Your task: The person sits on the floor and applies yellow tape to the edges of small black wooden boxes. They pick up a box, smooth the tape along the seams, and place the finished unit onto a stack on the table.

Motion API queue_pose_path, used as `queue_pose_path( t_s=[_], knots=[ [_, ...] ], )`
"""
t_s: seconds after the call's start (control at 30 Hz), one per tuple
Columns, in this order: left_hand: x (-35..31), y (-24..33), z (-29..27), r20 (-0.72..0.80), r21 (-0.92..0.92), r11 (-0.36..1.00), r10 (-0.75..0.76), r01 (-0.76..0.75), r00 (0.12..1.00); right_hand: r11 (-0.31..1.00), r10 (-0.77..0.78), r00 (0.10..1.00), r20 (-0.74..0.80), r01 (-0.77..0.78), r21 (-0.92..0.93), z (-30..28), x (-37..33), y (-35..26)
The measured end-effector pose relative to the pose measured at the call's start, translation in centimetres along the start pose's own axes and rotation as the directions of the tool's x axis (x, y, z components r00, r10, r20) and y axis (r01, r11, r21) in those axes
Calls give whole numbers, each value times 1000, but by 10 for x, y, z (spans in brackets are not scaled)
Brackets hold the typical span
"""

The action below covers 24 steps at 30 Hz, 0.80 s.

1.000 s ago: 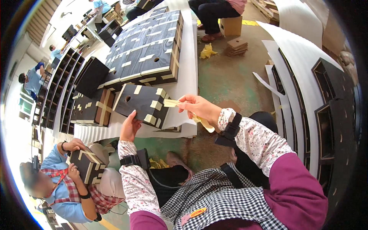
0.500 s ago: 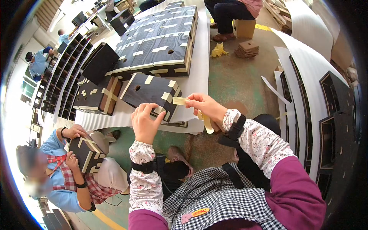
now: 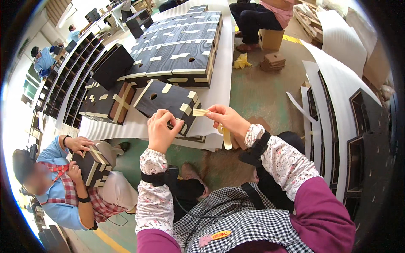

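Observation:
A black wood-grain box (image 3: 162, 99) with a round hole and pale tape patches stands at the near end of the white-covered table. Close against its near side, my left hand (image 3: 162, 131) has bent fingers, with a gap between thumb and forefinger; nothing shows held there. My right hand (image 3: 230, 120) pinches a short strip of pale yellow masking tape (image 3: 200, 112) at the box's right corner. More tape (image 3: 227, 138) hangs in a curl below that hand. Whether the short strip touches the box is hard to tell.
Taped black boxes (image 3: 181, 48) fill the table behind, and another box (image 3: 107, 103) stands at left. At lower left, a co-worker in a blue shirt (image 3: 63, 215) holds a taped box (image 3: 90, 166). Brown pads (image 3: 273, 62) lie stacked on the floor. Black shelf units (image 3: 358, 156) line the right.
My left hand's fingers have curled in and its thumb has come nearer the forefinger. My right hand stays by the box corner with the tape. The view has shifted slightly.

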State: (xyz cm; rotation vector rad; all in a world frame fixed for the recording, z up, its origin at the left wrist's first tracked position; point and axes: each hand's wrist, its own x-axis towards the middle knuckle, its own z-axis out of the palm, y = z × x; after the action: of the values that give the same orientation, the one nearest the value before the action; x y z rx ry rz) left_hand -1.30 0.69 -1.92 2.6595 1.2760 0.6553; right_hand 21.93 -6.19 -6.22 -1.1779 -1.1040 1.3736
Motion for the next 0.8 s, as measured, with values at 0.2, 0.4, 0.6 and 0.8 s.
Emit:
queue_pose_path(
  t_s=[0.2,0.4,0.6,0.8],
  knots=[
    [-11,-20,1,41,13,1000,-18,17,999,576,-666,746,0,514,-635,30,13,-33],
    [-11,-21,5,52,26,997,-70,69,996,-72,-619,672,406,466,-882,80,42,-30],
    [-14,-19,2,50,-34,996,-82,84,995,-78,-541,672,506,558,-826,77,17,-29],
    [-16,-27,6,26,32,999,-25,25,999,36,-388,772,504,559,-828,57,-21,-13]
  ],
)
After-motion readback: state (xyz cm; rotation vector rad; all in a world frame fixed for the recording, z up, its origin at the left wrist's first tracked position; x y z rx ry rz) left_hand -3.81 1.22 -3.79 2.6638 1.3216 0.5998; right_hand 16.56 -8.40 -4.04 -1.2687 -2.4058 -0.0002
